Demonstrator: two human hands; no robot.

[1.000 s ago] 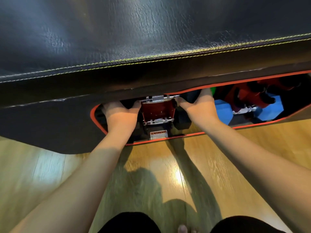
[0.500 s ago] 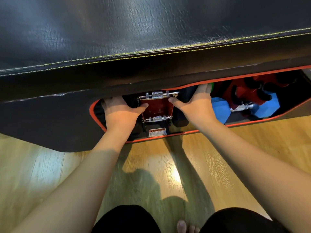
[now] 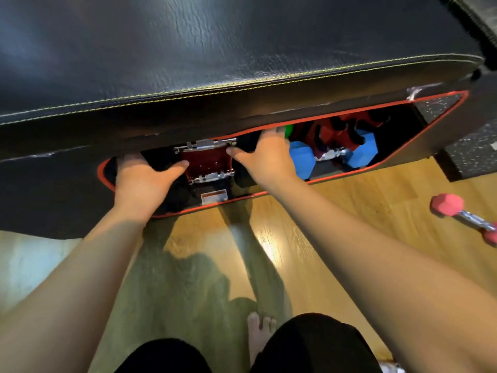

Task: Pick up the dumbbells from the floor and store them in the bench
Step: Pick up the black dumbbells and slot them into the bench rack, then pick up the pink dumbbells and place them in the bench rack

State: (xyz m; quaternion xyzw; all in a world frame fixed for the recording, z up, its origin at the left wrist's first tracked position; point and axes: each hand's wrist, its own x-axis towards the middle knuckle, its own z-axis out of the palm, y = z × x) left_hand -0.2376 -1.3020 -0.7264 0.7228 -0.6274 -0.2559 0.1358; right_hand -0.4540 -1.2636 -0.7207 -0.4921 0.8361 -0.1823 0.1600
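Black dumbbell (image 3: 243, 168) seemingly under both hands (image 3: 209, 170).

Both bare arms stretched forward and down, left hand (image 3: 144, 181) palm down, fingers hidden past the knuckles, thumb pointing right, right hand (image 3: 265, 157) palm down, fingers spread and fairly straight — thumb pointing left, black-clad knees and one bare foot (image 3: 259, 336) below.

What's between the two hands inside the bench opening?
In the head view, a red metal bracket with chrome pins sits between the left hand and the right hand; a warning label lies below it.
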